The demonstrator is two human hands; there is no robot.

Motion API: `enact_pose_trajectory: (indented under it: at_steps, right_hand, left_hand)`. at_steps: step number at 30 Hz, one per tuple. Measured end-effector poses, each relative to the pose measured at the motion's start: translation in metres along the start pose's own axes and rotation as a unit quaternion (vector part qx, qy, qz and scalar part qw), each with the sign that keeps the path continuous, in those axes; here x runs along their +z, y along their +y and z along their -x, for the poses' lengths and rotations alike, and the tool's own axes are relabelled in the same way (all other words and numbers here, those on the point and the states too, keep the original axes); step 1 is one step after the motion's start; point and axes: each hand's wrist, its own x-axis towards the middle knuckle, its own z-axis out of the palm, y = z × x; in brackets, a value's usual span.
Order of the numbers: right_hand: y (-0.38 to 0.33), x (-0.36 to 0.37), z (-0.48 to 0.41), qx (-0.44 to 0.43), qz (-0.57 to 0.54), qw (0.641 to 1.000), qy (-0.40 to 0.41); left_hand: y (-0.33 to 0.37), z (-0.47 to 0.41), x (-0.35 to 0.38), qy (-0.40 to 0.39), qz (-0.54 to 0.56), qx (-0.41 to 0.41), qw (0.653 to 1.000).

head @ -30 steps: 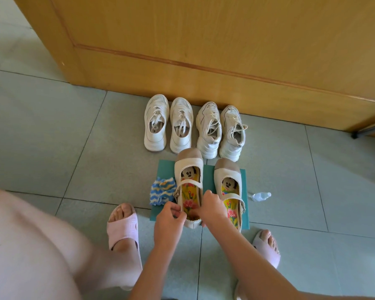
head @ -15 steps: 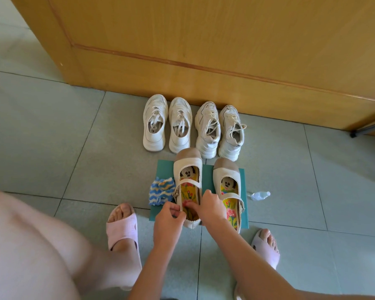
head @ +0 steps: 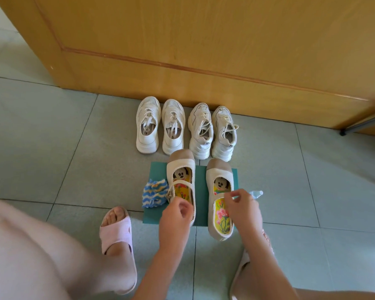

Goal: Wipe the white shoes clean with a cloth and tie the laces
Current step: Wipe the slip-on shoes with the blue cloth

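Two pairs of white lace-up sneakers stand toes against the door: the left pair and the right pair, laces loose. In front of them two beige strap shoes lie on a green mat. My left hand hovers over the heel of the left strap shoe, fingers loosely curled and holding nothing. My right hand is over the right strap shoe, thumb and forefinger pinching at its strap. A blue, white and yellow cloth lies left of the mat.
A small clear spray bottle lies on the floor tiles right of the mat, partly behind my right hand. My feet in pink slippers flank the mat's near edge. The wooden door closes off the far side.
Both hands left the left strap shoe's strap. My right hand moved right onto the right strap shoe; my left hand drew back a little toward the heel.
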Motion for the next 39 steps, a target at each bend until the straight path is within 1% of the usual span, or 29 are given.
enact_pose_trajectory:
  at_steps: [3,5,9,11,12,13,15,17,18,21,23,25,27,28,30,33,36,39]
  right_hand:
    - [0.019,-0.011,-0.004,0.037,-0.053,0.998,-0.025]
    - [0.025,-0.012,-0.002,0.033,-0.06,0.997,-0.034]
    - [0.033,-0.01,0.004,0.026,-0.057,0.996,-0.058]
    - [0.036,-0.01,0.005,0.034,-0.047,0.996,-0.072]
    - [0.038,-0.01,0.005,0.039,-0.042,0.995,-0.079]
    - [0.039,-0.011,0.007,0.045,-0.036,0.995,-0.085]
    - [0.04,-0.014,0.008,0.055,-0.028,0.994,-0.091]
    - [0.041,-0.019,0.008,0.058,-0.042,0.992,-0.105]
    - [0.041,-0.021,0.007,0.062,-0.063,0.989,-0.117]
    - [0.043,-0.03,0.005,0.084,-0.116,0.978,-0.151]
    - [0.046,-0.031,0.005,0.104,-0.128,0.972,-0.164]
    - [0.049,-0.027,0.006,0.12,-0.158,0.967,-0.161]
    - [0.051,-0.024,0.007,0.113,-0.184,0.966,-0.139]
    - [0.051,-0.023,0.008,0.103,-0.182,0.969,-0.129]
    - [0.05,-0.021,0.012,0.086,-0.159,0.977,-0.11]
    - [0.051,-0.012,0.015,0.081,-0.109,0.989,-0.064]
    - [0.054,0.001,0.016,0.091,-0.079,0.993,-0.007]
    - [0.051,0.013,0.019,0.09,-0.074,0.993,0.03]
  left_hand:
    - [0.018,0.011,0.022,-0.094,0.005,-0.009,0.996]
    - [0.023,0.016,0.036,-0.128,-0.012,-0.013,0.992]
    - [0.027,0.015,0.049,-0.121,-0.104,-0.041,0.986]
    - [0.027,0.014,0.053,-0.126,-0.124,-0.054,0.983]
    - [0.027,0.013,0.054,-0.137,-0.108,-0.06,0.983]
    - [0.027,0.012,0.055,-0.148,-0.068,-0.066,0.984]
    - [0.029,0.011,0.053,-0.165,0.07,-0.102,0.979]
    - [0.034,0.01,0.047,-0.173,0.215,-0.157,0.948]
    - [0.035,0.009,0.046,-0.171,0.256,-0.172,0.936]
    - [0.036,0.009,0.044,-0.173,0.276,-0.169,0.93]
    - [0.035,0.011,0.045,-0.167,0.263,-0.148,0.939]
    - [0.032,0.015,0.049,-0.142,0.214,-0.11,0.96]
    - [0.025,0.018,0.055,-0.102,0.113,-0.062,0.986]
    - [0.022,0.018,0.057,-0.086,0.054,-0.036,0.994]
    - [0.016,0.017,0.061,-0.075,-0.033,-0.005,0.997]
    - [0.015,0.017,0.063,-0.086,-0.102,-0.004,0.991]
    - [0.013,0.016,0.064,-0.099,-0.115,-0.007,0.988]
    - [0.012,0.014,0.064,-0.114,-0.115,-0.008,0.987]
